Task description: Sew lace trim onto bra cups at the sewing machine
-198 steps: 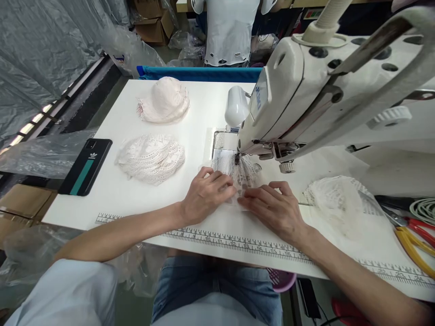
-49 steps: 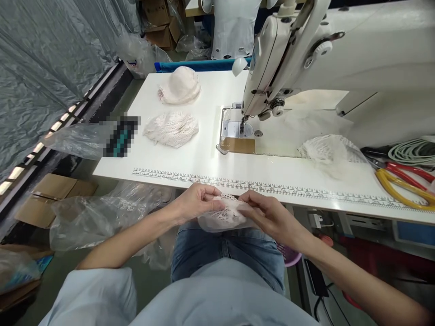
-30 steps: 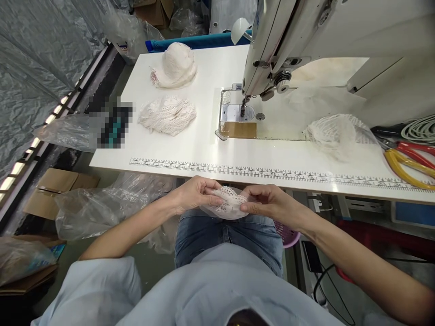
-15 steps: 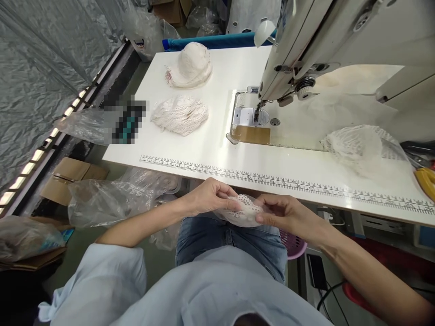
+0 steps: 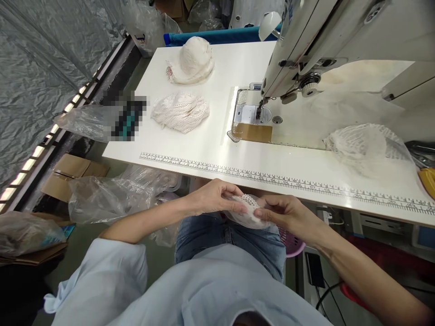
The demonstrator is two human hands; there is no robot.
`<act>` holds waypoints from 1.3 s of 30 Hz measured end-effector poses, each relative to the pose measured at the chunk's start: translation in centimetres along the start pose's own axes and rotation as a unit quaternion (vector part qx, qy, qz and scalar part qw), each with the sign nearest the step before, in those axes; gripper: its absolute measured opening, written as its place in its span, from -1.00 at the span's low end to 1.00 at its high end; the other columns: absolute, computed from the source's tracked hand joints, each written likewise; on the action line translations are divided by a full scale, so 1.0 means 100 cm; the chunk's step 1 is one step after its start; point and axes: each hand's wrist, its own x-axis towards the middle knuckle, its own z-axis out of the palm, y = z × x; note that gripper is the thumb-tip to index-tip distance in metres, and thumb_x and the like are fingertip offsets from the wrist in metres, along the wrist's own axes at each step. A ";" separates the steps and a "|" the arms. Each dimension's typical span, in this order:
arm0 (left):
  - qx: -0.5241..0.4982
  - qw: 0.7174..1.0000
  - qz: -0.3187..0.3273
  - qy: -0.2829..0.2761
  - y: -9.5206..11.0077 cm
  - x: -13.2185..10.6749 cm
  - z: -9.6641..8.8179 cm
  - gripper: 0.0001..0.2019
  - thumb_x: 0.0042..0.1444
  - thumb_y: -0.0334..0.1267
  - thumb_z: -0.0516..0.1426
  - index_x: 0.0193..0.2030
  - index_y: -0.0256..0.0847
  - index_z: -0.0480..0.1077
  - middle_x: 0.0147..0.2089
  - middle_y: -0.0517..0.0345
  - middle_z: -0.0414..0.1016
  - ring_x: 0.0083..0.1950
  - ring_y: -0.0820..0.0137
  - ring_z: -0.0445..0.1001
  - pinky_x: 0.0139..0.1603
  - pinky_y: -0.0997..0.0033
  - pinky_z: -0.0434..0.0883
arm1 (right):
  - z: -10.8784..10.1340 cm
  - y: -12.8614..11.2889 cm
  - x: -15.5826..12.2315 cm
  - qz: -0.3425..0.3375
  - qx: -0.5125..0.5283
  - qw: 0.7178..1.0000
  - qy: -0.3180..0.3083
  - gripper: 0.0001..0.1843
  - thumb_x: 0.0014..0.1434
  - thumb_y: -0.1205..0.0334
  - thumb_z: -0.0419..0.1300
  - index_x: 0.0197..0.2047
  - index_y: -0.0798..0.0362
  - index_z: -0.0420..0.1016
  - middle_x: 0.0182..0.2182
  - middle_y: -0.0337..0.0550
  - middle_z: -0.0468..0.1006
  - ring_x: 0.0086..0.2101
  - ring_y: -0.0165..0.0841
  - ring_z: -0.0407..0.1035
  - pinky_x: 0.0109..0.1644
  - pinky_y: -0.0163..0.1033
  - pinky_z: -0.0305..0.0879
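Over my lap, just off the table's front edge, I hold a piece of white lace fabric (image 5: pixel 247 218) with small holes along its upper part. My left hand (image 5: pixel 219 198) pinches its left side between thumb and fingers. On the right side my right hand (image 5: pixel 283 212) grips it the same way, thumb on top. The two thumbs are close together. Beyond the hands, a gathered pile of white lace (image 5: pixel 181 111) lies on the white table (image 5: pixel 190 156), and a rounded stack of white fabric pieces (image 5: pixel 194 61) sits behind it.
A sewing machine (image 5: pixel 288 59) stands at the right, its needle area (image 5: pixel 260 111) over a metal plate. More white lace (image 5: pixel 363 142) lies under sheer material on the right. A printed ruler (image 5: pixel 238 173) runs along the front edge. Plastic bags (image 5: pixel 108 197) and a cardboard box (image 5: pixel 73 174) are at the left.
Both hands stay on the lace, which has turned slightly; the right thumb has shifted a little inward and less of the holed part shows. The camera view has moved slightly.
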 end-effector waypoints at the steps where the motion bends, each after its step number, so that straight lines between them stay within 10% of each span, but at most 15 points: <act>1: -0.009 1.000 -0.001 0.003 0.000 0.001 0.001 -0.68 -0.17 -0.17 0.34 -0.29 -0.33 0.51 -0.34 0.09 0.55 -0.32 0.43 0.48 -0.22 0.45 0.40 | 0.000 -0.001 0.000 0.000 -0.003 1.000 0.001 -0.62 0.04 -0.11 0.24 -0.48 0.07 0.48 -0.56 -0.22 0.37 -0.50 -0.41 0.22 -0.44 -0.28 0.16; 15: -0.044 0.996 -0.036 0.066 0.003 -0.002 -0.003 -0.70 -0.17 -0.16 0.35 -0.44 -0.34 0.40 -0.52 0.22 0.47 -0.48 0.55 0.41 -0.40 0.55 0.33 | -0.004 0.001 -0.002 -0.030 0.027 0.999 0.003 -0.71 0.03 0.03 0.29 -0.47 0.10 0.46 -0.58 -0.31 0.30 -0.54 -0.50 0.13 -0.48 -0.33 0.04; 29: -0.090 0.993 -0.070 0.011 0.010 0.002 0.000 -0.69 -0.26 -0.24 0.40 -0.36 -0.34 0.52 -0.44 0.12 0.57 -0.42 0.45 0.51 -0.28 0.45 0.46 | -0.009 -0.008 -0.006 -0.013 0.101 0.994 -0.035 -0.71 -0.05 0.05 0.36 -0.40 0.13 0.54 -0.54 -0.28 0.45 -0.50 -0.49 0.27 -0.42 -0.34 0.19; 35: -0.111 0.992 -0.008 -0.057 0.041 -0.012 0.007 -0.77 -0.25 -0.30 0.40 -0.42 -0.33 0.53 -0.45 0.14 0.58 -0.41 0.46 0.53 -0.30 0.49 0.48 | -0.034 -0.018 -0.024 -0.176 0.047 0.976 -0.116 -0.79 0.13 0.10 0.24 -0.37 0.08 0.54 -0.51 -0.22 0.49 -0.50 -0.46 0.34 -0.43 -0.32 0.30; 39: -0.072 0.993 0.012 -0.092 0.060 -0.003 0.006 -0.76 -0.24 -0.32 0.39 -0.38 -0.35 0.54 -0.41 0.10 0.59 -0.37 0.45 0.54 -0.24 0.49 0.48 | -0.031 -0.012 -0.006 -0.372 -0.125 0.909 0.144 -0.68 0.16 0.25 0.22 0.01 -0.05 0.43 -0.32 -0.18 0.48 -0.42 -0.44 0.31 -0.37 -0.30 0.33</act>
